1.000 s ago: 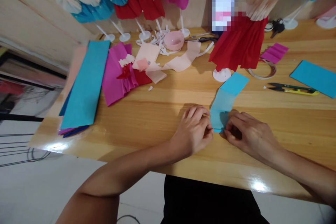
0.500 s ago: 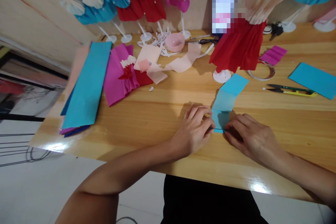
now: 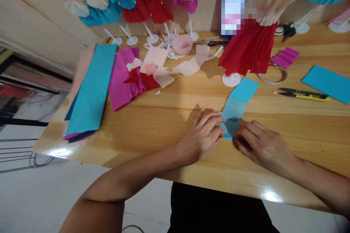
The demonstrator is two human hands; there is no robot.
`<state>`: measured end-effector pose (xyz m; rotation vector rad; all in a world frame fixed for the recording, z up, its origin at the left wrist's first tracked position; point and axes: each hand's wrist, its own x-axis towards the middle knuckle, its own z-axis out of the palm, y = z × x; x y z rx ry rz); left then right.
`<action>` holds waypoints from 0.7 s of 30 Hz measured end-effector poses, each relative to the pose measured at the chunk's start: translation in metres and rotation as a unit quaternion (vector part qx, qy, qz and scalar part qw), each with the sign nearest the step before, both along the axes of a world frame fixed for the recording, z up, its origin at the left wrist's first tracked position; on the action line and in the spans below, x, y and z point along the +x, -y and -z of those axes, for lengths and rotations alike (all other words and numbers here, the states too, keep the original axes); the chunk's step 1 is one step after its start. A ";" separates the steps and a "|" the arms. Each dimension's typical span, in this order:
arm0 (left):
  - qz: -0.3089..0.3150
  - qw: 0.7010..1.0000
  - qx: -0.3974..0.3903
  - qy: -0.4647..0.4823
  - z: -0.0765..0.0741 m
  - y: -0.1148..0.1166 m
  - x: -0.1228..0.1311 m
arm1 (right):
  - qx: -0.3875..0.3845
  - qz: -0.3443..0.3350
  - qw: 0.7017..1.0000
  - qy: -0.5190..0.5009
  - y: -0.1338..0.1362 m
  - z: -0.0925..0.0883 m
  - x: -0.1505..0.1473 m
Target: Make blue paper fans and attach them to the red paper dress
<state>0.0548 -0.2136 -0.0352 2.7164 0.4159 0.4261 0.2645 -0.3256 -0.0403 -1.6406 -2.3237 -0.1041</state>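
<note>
While our left hand [image 3: 202, 136] lies spread against the blue paper strip [image 3: 235, 105], our right hand [image 3: 258, 138] seems to pinch its near right corner.

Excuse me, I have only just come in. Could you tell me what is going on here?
Someone is handling a blue paper strip on a wooden table. The left hand is at its left edge, while the right hand's grip appears closed on the near right corner. A narrow fold shows along the near edge; the far part lies unfolded. Thread snips lie off to the right.
</note>
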 end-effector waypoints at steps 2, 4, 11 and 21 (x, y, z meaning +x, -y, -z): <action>0.026 0.999 0.031 -0.015 -0.003 0.001 -0.002 | 0.011 -0.014 1.000 0.019 0.000 -0.001 0.000; 0.047 0.997 0.060 -0.033 -0.007 0.001 -0.003 | 0.013 -0.022 0.999 0.024 0.000 -0.001 0.000; 0.077 0.989 0.113 -0.061 -0.017 0.003 -0.004 | -0.040 -0.012 0.998 -0.044 0.001 0.000 0.003; 0.046 0.996 0.057 -0.045 -0.004 0.003 -0.002 | -0.070 -0.021 0.994 -0.082 0.000 0.000 0.004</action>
